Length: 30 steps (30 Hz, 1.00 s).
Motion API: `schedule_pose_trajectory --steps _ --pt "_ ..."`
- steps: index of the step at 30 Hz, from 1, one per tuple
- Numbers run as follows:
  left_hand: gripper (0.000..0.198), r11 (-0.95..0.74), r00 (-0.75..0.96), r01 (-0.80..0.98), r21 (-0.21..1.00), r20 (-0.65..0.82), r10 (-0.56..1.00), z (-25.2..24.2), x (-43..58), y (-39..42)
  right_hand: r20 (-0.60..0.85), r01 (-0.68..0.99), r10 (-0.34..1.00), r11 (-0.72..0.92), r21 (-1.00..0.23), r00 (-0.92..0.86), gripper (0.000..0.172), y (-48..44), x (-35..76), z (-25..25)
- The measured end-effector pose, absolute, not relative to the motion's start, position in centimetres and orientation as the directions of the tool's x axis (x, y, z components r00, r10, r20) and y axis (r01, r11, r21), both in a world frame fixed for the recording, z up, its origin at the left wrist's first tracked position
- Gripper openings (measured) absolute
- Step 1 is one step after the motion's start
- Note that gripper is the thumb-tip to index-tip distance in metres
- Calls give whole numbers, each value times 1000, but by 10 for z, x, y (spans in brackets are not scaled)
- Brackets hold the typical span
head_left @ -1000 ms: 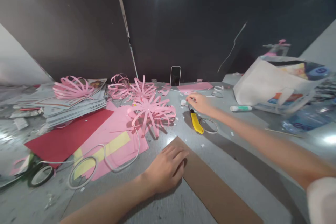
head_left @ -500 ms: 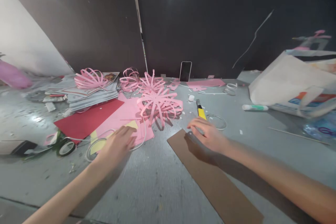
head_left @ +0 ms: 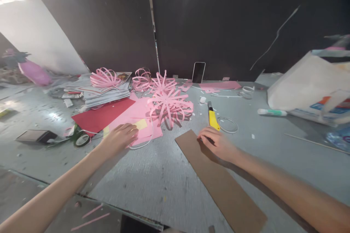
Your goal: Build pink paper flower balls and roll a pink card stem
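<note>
Cardboard strip at the right hand, well apart from the left hand

Head view: lies flat on the gray table, slanting from a far end between the two hands down toward the bottom of the view. Runs past the right hand's fingertips along its right long edge, close to the far end; cannot tell whether touched there or only overhung. Sits to the right of the left hand, with tabletop between.

At the right hand: palm down, fingers loosely bent, with a gap between thumb and fingers, relaxed rather than clenched. Just beyond the knuckles, a yellow cutter, tip pointing away; just beside it, a pale cable ring.

At the left hand: palm down, fingers loosely curved over pink sheets and a yellow strip; cannot tell whether pressing, pinching or hovering. Near the fingertips, a white cord curving over the pink. Farther left, a red sheet and a tape roll.

Beyond the far end of the cardboard: a pink paper-loop ornament, partly over the pink sheets, and, farther back, an upright phone before the black panel. Off to the right, a green-banded white tube, lying near a white bag.
</note>
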<state>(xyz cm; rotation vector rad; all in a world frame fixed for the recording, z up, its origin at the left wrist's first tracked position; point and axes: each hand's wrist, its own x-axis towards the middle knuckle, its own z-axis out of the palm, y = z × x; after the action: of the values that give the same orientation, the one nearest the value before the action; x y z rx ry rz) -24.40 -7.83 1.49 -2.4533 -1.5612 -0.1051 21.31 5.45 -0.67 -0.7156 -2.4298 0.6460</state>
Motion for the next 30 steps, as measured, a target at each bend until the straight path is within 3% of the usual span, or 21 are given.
schedule_pose_trajectory --steps 4,12,22,26,30 --pt "22 -430 463 883 -190 190 866 23 -228 -74 340 339 582 756 -560 -738 29 54 213 -5" --pt "25 -417 430 903 -105 235 872 25 -195 -61 353 344 586 760 -551 -730 27 53 212 -4" --pt "20 -466 540 829 -308 230 809 18 -190 -57 358 343 577 770 -538 -734 24 54 213 -5" --pt "18 -407 465 873 -268 207 861 17 -187 -59 354 343 576 769 -539 -737 25 54 213 -4" --pt "18 -264 287 955 -135 202 936 13 -181 -63 357 345 575 772 -534 -736 25 54 213 -4"
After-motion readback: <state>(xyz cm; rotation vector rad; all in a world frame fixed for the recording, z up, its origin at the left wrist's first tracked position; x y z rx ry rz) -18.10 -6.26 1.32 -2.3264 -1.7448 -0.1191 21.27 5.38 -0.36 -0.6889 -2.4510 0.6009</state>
